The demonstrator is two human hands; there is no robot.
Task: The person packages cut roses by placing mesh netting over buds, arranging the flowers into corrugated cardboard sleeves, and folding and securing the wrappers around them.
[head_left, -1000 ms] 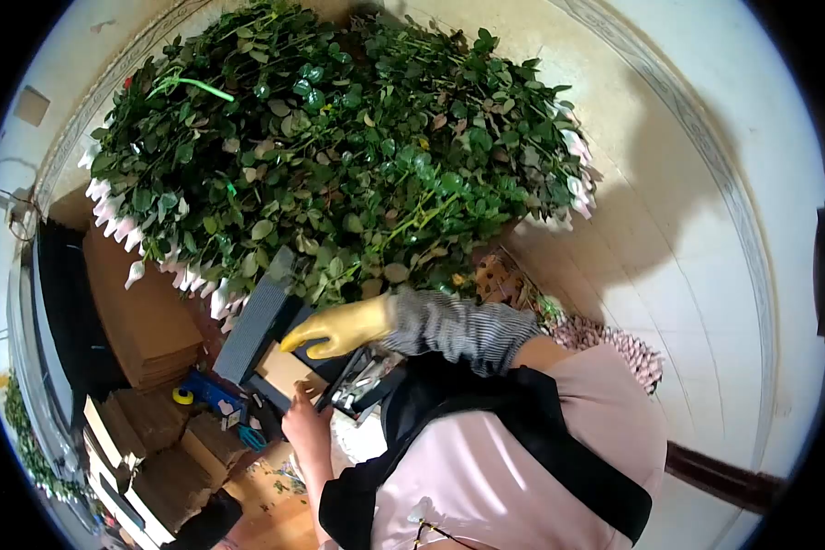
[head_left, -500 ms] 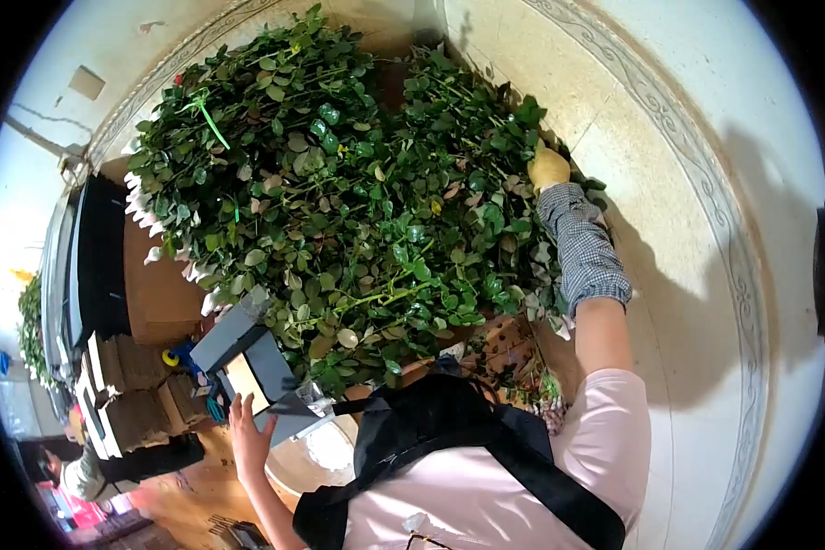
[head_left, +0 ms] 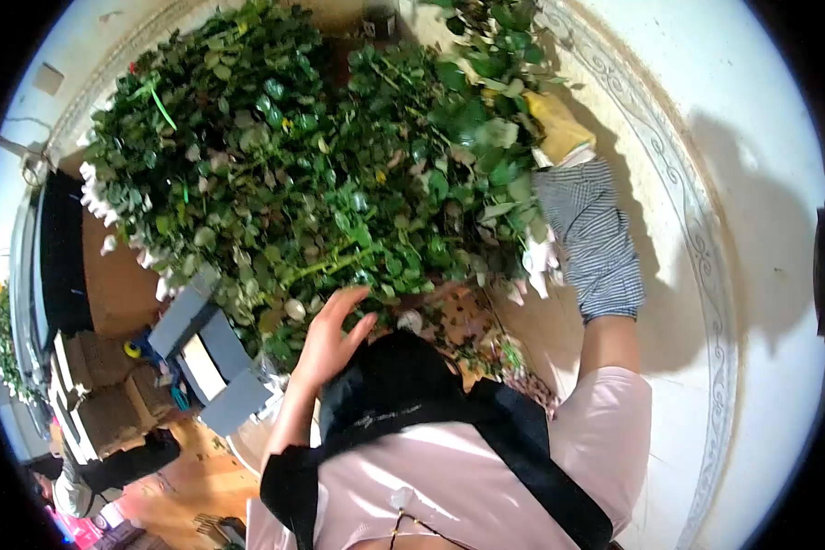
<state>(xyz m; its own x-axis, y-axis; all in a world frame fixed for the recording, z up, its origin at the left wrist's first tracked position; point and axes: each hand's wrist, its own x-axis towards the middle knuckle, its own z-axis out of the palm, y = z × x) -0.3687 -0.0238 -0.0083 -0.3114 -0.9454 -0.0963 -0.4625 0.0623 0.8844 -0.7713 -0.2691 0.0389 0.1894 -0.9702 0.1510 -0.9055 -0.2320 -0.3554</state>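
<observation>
One bare left hand [head_left: 333,339], fingers loosely spread, gripping nothing, at near edge of leafy stem heap [head_left: 284,174]; contact with leaves unclear. Yellow-gloved right hand [head_left: 561,126] at heap's right edge; fingertips buried in foliage, can't tell if it's grasping stems. Pale pink flower heads [head_left: 541,261] show below it, beside checked sleeve [head_left: 596,229]. Some stems cut off by top of view; whatever carries the heap is hidden. Grey box [head_left: 234,403], flaps open, by heap's near-left corner.
</observation>
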